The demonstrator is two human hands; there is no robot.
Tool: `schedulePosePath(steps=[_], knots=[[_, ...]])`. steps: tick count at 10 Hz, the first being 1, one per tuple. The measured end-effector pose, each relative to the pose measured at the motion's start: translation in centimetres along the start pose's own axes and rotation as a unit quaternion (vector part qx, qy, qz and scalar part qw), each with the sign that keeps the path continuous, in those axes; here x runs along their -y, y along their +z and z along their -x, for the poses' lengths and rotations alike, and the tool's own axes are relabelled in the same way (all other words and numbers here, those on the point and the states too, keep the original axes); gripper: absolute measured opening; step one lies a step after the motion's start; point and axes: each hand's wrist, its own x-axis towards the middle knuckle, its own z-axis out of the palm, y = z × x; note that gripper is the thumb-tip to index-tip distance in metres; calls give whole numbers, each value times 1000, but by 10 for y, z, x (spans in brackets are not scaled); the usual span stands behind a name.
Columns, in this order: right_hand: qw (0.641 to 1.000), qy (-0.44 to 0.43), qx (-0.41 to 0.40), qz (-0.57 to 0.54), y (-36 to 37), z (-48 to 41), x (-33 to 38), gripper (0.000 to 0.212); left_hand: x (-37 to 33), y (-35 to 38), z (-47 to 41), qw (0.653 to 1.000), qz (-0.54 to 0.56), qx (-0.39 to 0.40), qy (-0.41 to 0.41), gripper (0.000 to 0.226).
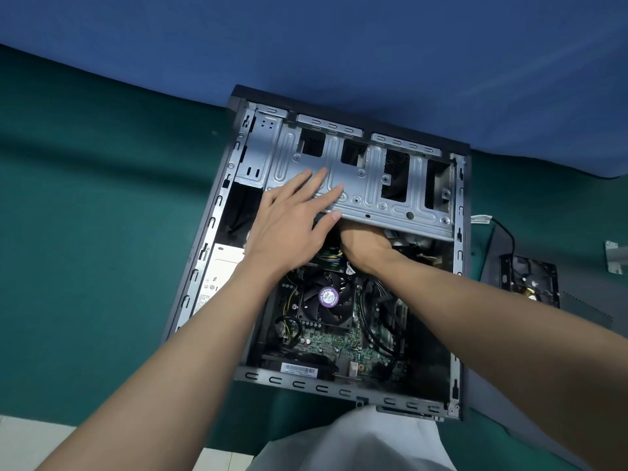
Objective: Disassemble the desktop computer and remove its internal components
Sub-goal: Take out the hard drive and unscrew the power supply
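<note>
An open desktop computer case (217, 212) lies on its side on a green surface. A silver metal drive cage (367, 185) spans its far half. My left hand (292, 219) lies flat on the cage with straight fingers, the thumb at the cage's near edge. My right hand (365, 246) reaches under that edge, and its fingers are hidden beneath the metal. Below the hands sit the black CPU fan (328, 300) with a purple label, the green motherboard (339, 345) and black cables. A silver power supply (217, 277) fills the case's left side.
A removed hard drive (530, 280) lies on a grey side panel (492, 253) to the right of the case. A small metal bracket (615, 256) sits at the far right. Blue fabric (339, 45) covers the area behind the case.
</note>
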Motion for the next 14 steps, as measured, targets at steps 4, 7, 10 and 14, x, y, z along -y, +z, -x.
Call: schedulePosePath(steps=[4, 7, 10, 14], knots=[[996, -51, -70, -1, -10, -6, 9, 37, 2, 3, -1, 1000, -10, -10, -1, 45], [998, -37, 48, 27, -6, -7, -6, 40, 5, 5, -2, 1000, -20, -21, 3, 43], [999, -17, 22, -32, -13, -1, -6, 37, 5, 5, -1, 999, -26, -20, 4, 44], [998, -36, -55, -16, -10, 17, -11, 17, 4, 6, -1, 999, -38, -23, 13, 45]])
